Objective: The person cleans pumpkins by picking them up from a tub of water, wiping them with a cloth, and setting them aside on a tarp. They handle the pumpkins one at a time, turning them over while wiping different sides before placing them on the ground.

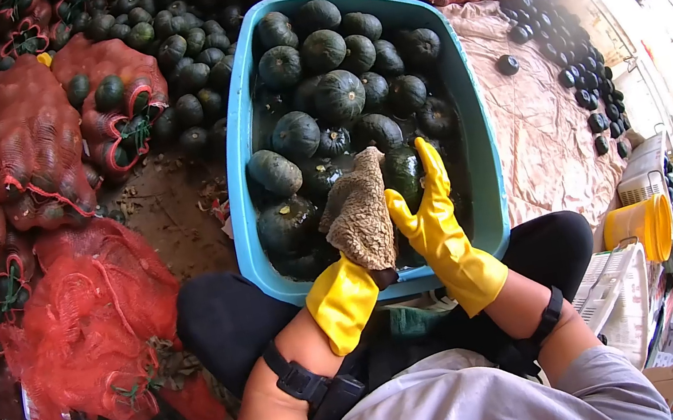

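My left hand [342,303] wears a yellow rubber glove, and a rough brown cloth [361,210] covers its fingers over the near end of the tub. My right hand [438,233], gloved the same way, has its fingers stretched out and its thumb apart. Between the cloth and my right fingers shows a wet, shiny green squash [404,173], partly hidden, with the fingers right along its side. Many more dark green squashes [338,96] float or lie in dark water in the blue tub [475,118]. Some carry pale spots.
Red net sacks of squash [28,143] stand at the left, with loose squashes [192,78] behind. A crumpled red net [93,307] lies at lower left. On the right, squashes [590,89] sit on a brown sheet [514,143]. A yellow bucket [648,230] and white crates [617,295] stand nearer.
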Demonstrator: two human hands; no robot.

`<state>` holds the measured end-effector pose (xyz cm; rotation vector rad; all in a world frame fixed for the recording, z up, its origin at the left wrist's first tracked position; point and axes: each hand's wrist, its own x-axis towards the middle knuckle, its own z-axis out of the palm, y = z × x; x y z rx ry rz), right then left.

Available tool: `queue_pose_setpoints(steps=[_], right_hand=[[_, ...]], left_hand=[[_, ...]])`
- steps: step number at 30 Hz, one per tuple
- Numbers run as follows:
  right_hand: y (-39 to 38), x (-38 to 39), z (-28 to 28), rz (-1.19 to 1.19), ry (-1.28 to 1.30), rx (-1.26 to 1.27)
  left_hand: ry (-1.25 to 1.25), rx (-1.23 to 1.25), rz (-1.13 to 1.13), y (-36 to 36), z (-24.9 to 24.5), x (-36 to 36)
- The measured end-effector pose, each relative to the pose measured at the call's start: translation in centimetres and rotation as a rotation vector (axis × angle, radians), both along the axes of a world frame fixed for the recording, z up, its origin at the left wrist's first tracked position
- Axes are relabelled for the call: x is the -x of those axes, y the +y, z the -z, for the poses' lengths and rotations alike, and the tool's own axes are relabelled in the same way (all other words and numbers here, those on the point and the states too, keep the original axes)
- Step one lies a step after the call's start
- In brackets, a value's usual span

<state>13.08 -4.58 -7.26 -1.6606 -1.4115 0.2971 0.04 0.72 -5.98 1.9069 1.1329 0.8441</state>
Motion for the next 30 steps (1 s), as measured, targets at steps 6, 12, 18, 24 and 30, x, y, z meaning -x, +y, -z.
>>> queue_pose_setpoints(steps=[6, 12, 18, 24, 30], right_hand=[[-1.9, -0.8, 0.6, -0.304, 1.187, 0.411], [-0.1, -2.1, -2.3, -0.349, 1.964, 0.587], [0.1, 0.1, 0.1, -0.024, 0.913, 0.376], [-2.5, -0.2, -3.6, -0.384, 1.164, 0.658], [2.3, -13.4, -5.0, -0.150, 1.707, -0.080]], left_hand=[[-0.152, -0.305, 0.232, 3.0, 1.5, 2.7], [0.023, -0.142, 0.109, 3.3, 1.0, 2.2], [0.006, -0.027, -0.153, -1.0, 1.5, -1.1], [0.391, -0.188, 0.241, 1.6, -3.7, 2.3], [0.744, -0.342, 0.389, 2.0, -5.5, 3.8]])
